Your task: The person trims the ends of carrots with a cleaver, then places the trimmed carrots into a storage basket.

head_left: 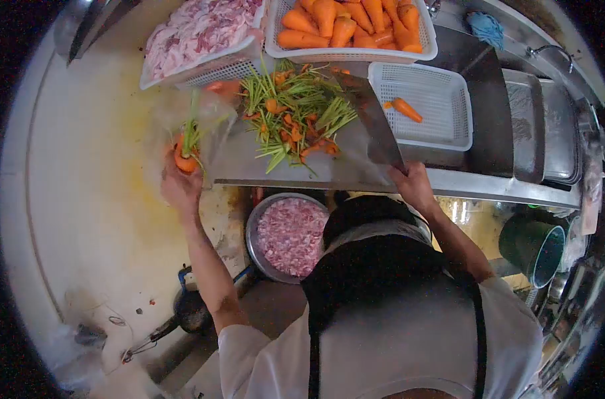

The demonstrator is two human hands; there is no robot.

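My left hand (182,184) is closed round a carrot (186,161) with green stems pointing up, held over the left end of the metal counter beside a clear plastic bag (219,123). My right hand (414,185) grips the handle of a large cleaver (374,123), its wide blade pointing away from me. Between the hands, a pile of cut carrot tops and green stems (282,123) lies on the counter (239,159). To the right of the blade, a single carrot (407,110) rests in a white basket (467,110).
A basket of carrots (286,52) and a basket of raw meat (146,76) stand at the back. Below the counter edge is a metal bowl (252,246) of chopped meat. Metal trays (525,126) lie right; a green bucket (525,243) stands lower right.
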